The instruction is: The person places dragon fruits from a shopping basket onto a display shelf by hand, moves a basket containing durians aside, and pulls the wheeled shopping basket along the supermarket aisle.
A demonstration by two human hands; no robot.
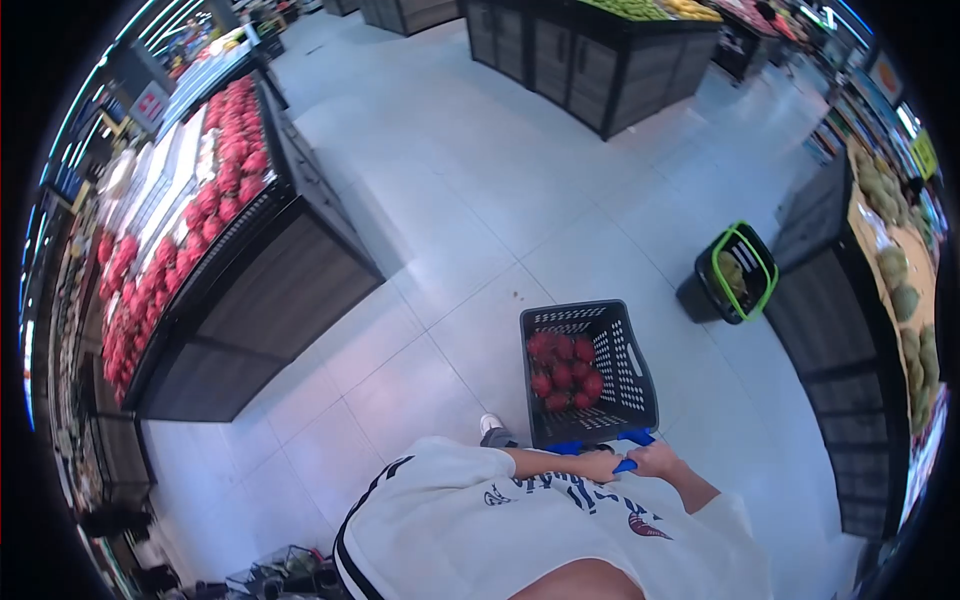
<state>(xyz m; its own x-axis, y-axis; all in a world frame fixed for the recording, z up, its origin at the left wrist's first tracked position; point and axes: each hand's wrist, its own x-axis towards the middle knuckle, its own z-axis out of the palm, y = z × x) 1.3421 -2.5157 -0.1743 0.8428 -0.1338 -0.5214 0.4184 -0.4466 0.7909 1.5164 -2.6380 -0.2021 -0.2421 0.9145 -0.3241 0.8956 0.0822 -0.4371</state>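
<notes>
A dark grey shopping basket [640, 395] with slotted sides stands in front of my body. Several red fruits [562, 372], which look like dragon fruit, lie in its bottom. My left hand [598, 465] is closed at the blue handle [627, 465] on the basket's near side. Close beside it, my right hand [653, 459] is also wrapped around this handle. The two hands are side by side in front of my white shirt, and the palms are hidden.
At the left stands a display counter [270, 290] heaped with red fruits [215, 205]. A black bin [705, 292] with a green rim is by the right-hand counter [830, 370], which carries brownish-green produce [905, 300]. Another dark counter [590, 65] is ahead across the tiled floor [440, 220].
</notes>
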